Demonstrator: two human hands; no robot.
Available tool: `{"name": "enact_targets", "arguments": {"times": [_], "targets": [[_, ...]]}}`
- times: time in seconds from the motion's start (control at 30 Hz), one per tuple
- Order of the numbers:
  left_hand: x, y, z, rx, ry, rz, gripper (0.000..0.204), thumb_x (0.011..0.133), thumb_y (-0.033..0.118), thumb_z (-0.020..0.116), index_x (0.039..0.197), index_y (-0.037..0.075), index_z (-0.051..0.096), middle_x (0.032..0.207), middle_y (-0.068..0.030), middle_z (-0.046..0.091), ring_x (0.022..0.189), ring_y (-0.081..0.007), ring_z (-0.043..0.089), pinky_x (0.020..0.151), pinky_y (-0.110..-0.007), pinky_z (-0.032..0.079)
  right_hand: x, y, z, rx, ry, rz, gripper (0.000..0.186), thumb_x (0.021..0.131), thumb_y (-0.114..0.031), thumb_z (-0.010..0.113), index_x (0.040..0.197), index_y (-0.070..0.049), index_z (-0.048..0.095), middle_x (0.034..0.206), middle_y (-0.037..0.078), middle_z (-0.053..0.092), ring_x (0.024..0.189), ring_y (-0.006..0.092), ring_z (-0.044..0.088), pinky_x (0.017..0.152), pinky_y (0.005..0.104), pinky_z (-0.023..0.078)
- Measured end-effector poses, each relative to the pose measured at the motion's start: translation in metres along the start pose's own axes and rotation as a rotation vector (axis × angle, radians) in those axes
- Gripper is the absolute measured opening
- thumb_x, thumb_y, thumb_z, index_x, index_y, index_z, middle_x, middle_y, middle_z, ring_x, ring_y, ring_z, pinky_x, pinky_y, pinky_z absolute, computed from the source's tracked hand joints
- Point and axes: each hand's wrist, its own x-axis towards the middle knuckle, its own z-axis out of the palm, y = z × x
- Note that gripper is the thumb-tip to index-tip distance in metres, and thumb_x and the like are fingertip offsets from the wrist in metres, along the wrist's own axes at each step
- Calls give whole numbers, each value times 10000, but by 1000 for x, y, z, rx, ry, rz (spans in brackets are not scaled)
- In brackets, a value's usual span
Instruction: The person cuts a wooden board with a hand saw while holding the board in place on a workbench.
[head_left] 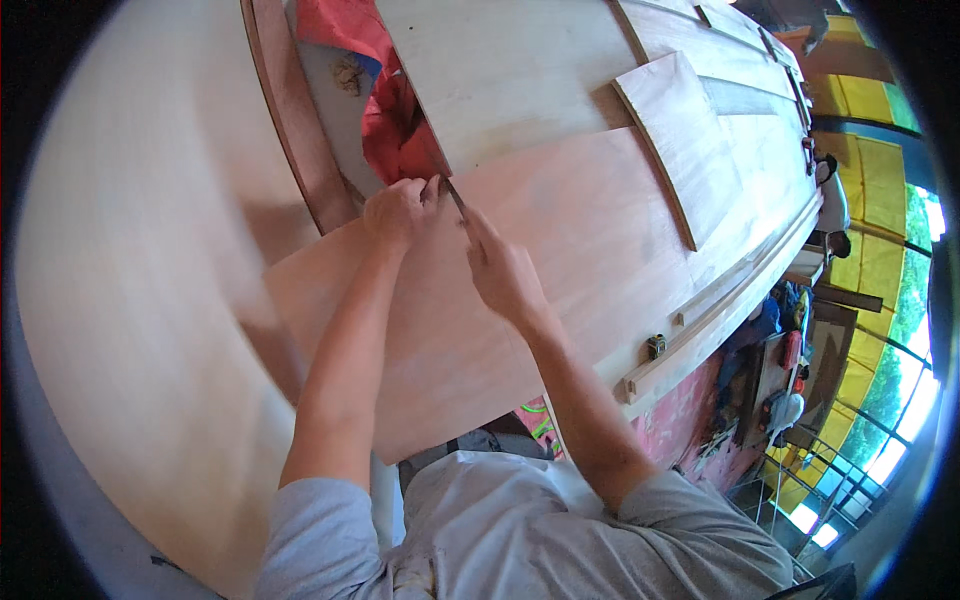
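Observation:
A pale plywood sheet (560, 260) lies under both of my forearms. My left hand (405, 208) is at its far edge with fingers curled together beside the tip of a thin dark tool (455, 195); what they grip, if anything, is hard to make out. My right hand (495, 260), just right of it, is closed on that tool, which is angled toward the sheet's edge by my left fingers. Just beyond them, crumpled red sheeting (395, 140) shows in a gap between boards.
A smaller board (675, 140) rests on the sheets. Long battens (690, 340) and a tape measure (656, 346) lie at right. A curved pale panel (130, 300) rises at left. Beyond the battens are people (832, 205), a cluttered bench (770, 380) and yellow sheeting (860, 170).

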Motion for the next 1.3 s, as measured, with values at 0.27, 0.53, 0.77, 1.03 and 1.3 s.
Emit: {"name": "enact_targets", "arguments": {"times": [0.27,0.53,0.77,1.03,1.3], "targets": [[5,25,-15,-66,-20,-29,509,1068,500,607,796,92,743,797,-145,741,733,-402,739,663,-551,581,-46,-5,-24,-2,7,62,529,1097,-138,539,1620,-164,463,1318,254,714,1100,543,685,906,600,569],[1,9,-1,-34,-39,-29,511,1076,516,588,842,93,753,838,-148,753,801,-407,751,718,-557,591,3,3,-3,-44,10,-1,554,1078,-153,544,1625,-154,452,1175,317,717,1028,556,685,884,638,540],[0,21,-15,-29,-35,-40,495,1062,493,623,784,100,738,840,-142,755,764,-400,747,677,-532,591,-85,17,-22,1,45,-24,625,1070,-141,571,1668,-186,396,1076,300,753,913,553,713,802,634,553],[1,15,-12,-32,-60,6,480,1063,490,618,823,92,735,848,-141,752,801,-404,748,709,-554,587,30,16,12,-78,99,-78,604,1053,-174,587,1634,-187,422,967,336,738,908,571,701,801,664,541],[5,24,-12,-34,-72,1,488,1100,498,572,874,100,744,871,-148,758,811,-421,743,702,-564,572,-88,3,-30,-64,-93,175,682,1044,-128,589,1673,-267,366,989,266,759,825,488,739,733,603,575]]}}
